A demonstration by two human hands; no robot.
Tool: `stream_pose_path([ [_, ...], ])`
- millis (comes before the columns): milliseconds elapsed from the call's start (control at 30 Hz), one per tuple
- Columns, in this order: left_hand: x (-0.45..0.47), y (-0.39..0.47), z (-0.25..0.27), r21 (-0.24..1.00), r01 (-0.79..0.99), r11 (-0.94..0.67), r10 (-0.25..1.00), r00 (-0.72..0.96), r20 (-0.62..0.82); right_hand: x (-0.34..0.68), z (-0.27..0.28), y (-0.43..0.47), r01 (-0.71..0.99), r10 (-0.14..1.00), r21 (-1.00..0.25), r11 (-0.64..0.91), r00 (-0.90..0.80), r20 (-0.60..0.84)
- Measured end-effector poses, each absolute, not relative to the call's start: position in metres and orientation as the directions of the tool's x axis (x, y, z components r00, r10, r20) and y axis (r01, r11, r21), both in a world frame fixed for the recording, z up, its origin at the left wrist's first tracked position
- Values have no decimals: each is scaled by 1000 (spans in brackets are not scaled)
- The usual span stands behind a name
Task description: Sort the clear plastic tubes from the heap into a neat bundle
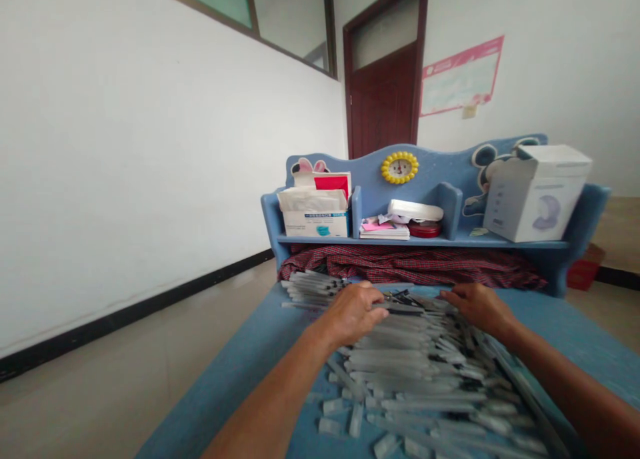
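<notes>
Many translucent pen barrels [390,365] lie in a loose, mostly sideways heap on the blue desk, some with black parts. Short clear pen caps [356,420] are scattered at its near left side. My left hand [350,312] is over the far left of the heap, its thumb and fingers closed around a pen [400,308] with a dark end. Across from it, my right hand [477,307] is at the heap's far right edge with fingertips pinched together; what is in them is too small to make out. Beyond my left hand is a neater bundle of pens [310,287].
A blue desk shelf [370,153] stands at the back, bearing an open mask box [316,223], papers, a white case [415,210] and a white carton [537,195]. Below the shelf lies a red checked cloth [400,264]. A white wall [125,145] rises at left.
</notes>
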State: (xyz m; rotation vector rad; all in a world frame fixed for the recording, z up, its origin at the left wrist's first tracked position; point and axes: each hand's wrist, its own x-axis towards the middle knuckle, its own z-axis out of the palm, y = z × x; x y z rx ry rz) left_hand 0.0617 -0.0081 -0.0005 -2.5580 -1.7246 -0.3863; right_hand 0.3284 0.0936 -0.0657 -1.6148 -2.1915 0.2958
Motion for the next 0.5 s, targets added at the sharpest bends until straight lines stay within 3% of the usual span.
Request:
stream_pose_path([
  [233, -17, 13, -1, -66, 997, 34, 975, -19, 220, 332, -70, 91, 817, 941, -478, 323, -220, 259],
  [500, -20, 17, -16, -153, 982, 110, 978, -80, 190, 326, -66, 81, 780, 933, -521, 346, -231, 275],
])
